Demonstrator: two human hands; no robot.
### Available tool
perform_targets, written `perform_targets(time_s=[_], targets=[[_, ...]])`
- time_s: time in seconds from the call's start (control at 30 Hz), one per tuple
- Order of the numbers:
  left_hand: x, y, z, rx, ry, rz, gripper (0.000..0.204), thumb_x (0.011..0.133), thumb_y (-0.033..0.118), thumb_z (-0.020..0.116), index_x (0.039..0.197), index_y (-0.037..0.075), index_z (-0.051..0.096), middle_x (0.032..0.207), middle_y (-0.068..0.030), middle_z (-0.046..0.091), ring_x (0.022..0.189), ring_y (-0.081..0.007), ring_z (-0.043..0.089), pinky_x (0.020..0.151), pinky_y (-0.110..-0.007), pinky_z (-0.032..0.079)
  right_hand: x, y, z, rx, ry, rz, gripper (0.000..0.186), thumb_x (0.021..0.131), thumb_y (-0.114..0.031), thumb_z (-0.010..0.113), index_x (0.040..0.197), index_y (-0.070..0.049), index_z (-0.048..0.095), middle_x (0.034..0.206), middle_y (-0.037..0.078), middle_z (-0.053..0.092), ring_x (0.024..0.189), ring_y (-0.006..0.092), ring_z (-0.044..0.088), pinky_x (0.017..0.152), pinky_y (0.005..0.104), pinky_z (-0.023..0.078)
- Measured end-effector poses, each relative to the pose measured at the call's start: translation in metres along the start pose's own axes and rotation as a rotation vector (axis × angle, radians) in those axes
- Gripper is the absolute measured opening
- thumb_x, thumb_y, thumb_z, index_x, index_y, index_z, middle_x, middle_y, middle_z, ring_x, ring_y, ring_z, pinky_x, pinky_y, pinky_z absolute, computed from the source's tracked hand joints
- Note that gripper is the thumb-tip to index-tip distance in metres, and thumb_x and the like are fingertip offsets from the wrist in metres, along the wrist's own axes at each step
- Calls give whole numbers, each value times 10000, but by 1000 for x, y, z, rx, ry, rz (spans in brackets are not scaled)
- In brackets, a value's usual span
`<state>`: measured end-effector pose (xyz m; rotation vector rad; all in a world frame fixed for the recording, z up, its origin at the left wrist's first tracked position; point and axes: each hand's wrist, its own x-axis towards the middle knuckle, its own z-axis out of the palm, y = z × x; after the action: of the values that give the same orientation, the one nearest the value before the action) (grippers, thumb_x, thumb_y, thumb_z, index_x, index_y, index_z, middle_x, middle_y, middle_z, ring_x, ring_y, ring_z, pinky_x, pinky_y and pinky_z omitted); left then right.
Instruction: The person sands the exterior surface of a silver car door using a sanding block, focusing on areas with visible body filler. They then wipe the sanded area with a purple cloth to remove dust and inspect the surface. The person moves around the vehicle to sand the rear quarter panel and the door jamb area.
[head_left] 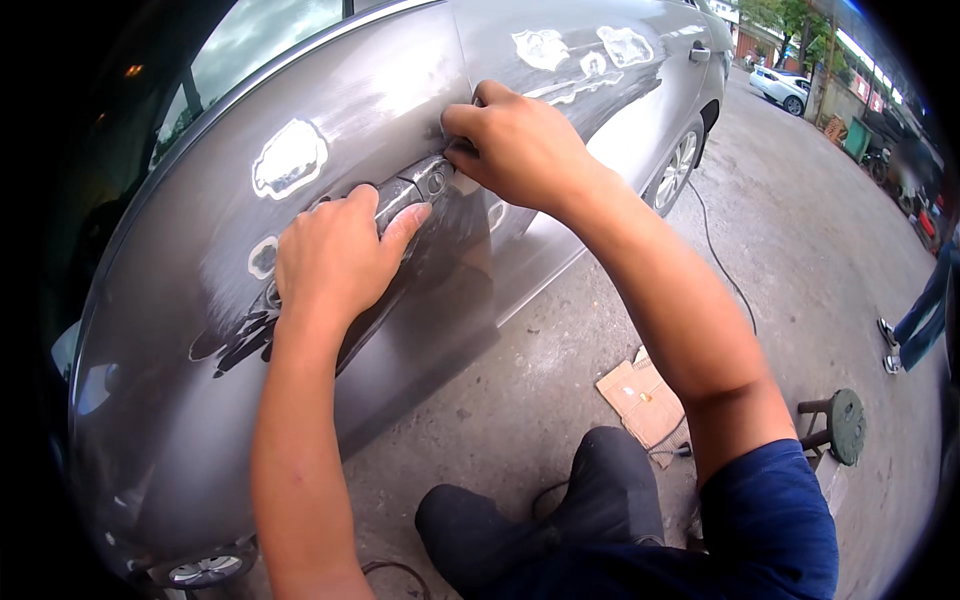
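Note:
A grey car door (420, 290) with scuffed, sanded paint stands in front of me. My left hand (335, 250) is closed round its door handle (400, 190), thumb along the near side and fingers over the far side. At the handle's rear end, by the round lock (436, 182), my right hand (525, 145) is closed, its fingers curled near the door's rear edge. Whatever those fingertips hold, if anything, is hidden. Bare patches ringed in white, such as the sanded spot (290, 158), mark the paint around the handle.
The rear door (580, 80) has more sanded patches. Flattened cardboard (645, 400) lies on the concrete beside my knees, with a stool (846, 427) further right. A black cable (715, 250) runs along the ground. Another person's legs (920, 310) show at the right.

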<state>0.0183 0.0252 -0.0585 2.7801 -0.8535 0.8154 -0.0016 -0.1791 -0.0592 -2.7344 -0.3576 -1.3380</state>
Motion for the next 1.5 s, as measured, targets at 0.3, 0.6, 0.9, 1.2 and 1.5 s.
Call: perform_targets(time_s=[0.3, 0.6, 0.9, 1.2, 1.5], targets=[[1, 0, 0, 10, -15, -12, 525, 884, 526, 590, 793, 9, 593, 760, -226, 650, 789, -426, 624, 698, -513, 464, 4, -4, -5, -109, -42, -88, 144, 817, -167, 587, 912, -122, 684, 914, 162, 601, 773, 344, 670, 678, 431, 548], [2, 2, 2, 17, -10, -21, 514, 884, 514, 598, 790, 9, 595, 756, -216, 652, 787, -419, 624, 699, -510, 465, 18, -5, -15, -218, -68, -277, 151, 815, -150, 571, 912, -126, 683, 910, 151, 612, 767, 322, 674, 655, 405, 559], [0, -1, 4, 14, 16, -5, 527, 882, 523, 594, 784, 6, 569, 763, -222, 642, 777, -421, 616, 684, -513, 458, -7, 0, 11, 130, -11, 159, 242, 796, -218, 704, 980, -67, 660, 908, 218, 620, 810, 404, 644, 747, 452, 531], [3, -3, 1, 11, 21, 0, 538, 880, 541, 588, 777, 12, 579, 742, -214, 643, 762, -419, 621, 681, -505, 463, -40, 9, 26, 494, 120, 414, 294, 782, -266, 748, 938, -35, 656, 874, 213, 635, 841, 387, 624, 745, 439, 497], [0, 1, 0, 14, -1, -5, 528, 887, 534, 582, 793, 14, 595, 759, -212, 653, 780, -416, 627, 692, -500, 467, 3, -3, -6, -65, 10, -59, 158, 821, -213, 694, 912, -99, 634, 892, 144, 588, 784, 362, 640, 696, 442, 528]])
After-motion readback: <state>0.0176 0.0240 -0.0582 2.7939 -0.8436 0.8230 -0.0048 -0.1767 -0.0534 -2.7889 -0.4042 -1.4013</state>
